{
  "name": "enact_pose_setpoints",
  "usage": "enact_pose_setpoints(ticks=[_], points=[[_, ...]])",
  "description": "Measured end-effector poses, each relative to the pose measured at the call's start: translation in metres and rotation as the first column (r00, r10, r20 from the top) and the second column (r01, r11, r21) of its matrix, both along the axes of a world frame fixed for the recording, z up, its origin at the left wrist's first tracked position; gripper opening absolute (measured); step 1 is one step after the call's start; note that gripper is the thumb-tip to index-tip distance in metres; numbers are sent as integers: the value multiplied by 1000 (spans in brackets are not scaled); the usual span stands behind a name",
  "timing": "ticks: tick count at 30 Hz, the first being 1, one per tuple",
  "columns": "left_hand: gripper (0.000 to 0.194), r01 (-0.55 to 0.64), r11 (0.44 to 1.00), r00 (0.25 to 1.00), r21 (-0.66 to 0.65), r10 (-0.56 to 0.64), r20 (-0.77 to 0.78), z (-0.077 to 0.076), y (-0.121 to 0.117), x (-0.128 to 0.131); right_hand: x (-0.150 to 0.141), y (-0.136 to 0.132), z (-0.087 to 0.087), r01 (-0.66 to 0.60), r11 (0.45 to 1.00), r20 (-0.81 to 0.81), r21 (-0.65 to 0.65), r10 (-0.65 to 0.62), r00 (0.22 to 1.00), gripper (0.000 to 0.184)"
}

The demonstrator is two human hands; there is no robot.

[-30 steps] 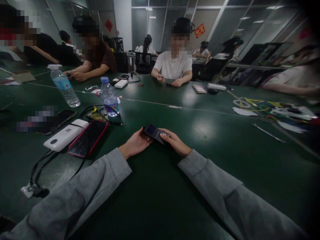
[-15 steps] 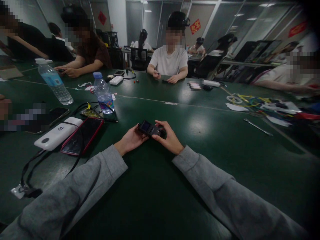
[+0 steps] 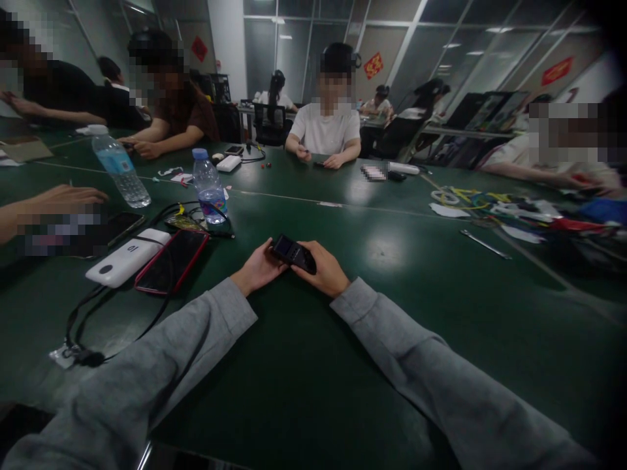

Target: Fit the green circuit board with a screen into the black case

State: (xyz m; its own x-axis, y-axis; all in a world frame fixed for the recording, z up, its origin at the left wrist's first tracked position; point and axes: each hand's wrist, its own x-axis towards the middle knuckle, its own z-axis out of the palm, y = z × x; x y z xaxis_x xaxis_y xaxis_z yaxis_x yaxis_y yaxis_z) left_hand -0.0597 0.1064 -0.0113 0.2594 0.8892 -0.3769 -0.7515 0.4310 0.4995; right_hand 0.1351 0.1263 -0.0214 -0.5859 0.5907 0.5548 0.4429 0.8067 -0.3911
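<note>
White power bank point(image 3: 128, 259): left of the grip, beside the red-edged phone point(image 3: 172, 262).
Left hand point(image 3: 257, 267): cradling the screen end.
Black device point(image 3: 292, 253): between both hands; being handled, I'd judge, and any next move calls for steady support.
Right hand point(image 3: 326, 269): grasping the other end.
Wrench point(image 3: 484, 244): well right of the grip.

Handheld device point(image 3: 294, 253): screen too dim to read
Left hand point(image 3: 257, 267): fingers partly hidden behind it
Co-worker's arm point(image 3: 24, 211), nine o'clock: cut by left edge
Dark object point(image 3: 22, 416), eight o'clock: cut off
</note>
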Motion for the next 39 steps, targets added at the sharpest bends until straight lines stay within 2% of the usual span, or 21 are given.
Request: enact_pose_setpoints(ticks=[8,13,21,27,33,39], points=[[36,-55,998,998,15,55,-19,3,-14,4,-4,-10,-4,63,997,11,-36,-63,998,49],[38,-31,998,999,57,30,19,5,-18,3,-4,-12,-4,110,993,-16,-52,-111,994,51],[32,-9,997,1000,83,8,14,-2,-13,-2,1,-15,1,172,984,-164,-42,-177,971,52],[34,-13,997,999,81,11,31,3,-8,-11,19,1,4,339,940,-289,-21,-331,898,55],[39,-20,998,999,65,18,32,8,-7,-13,38,30,-4,438,889,-258,-136,-459,850,59],[45,5,999,1000,50,-6,9,10,-8,-10,38,37,-8,447,849,-203,-281,-508,837,62]])
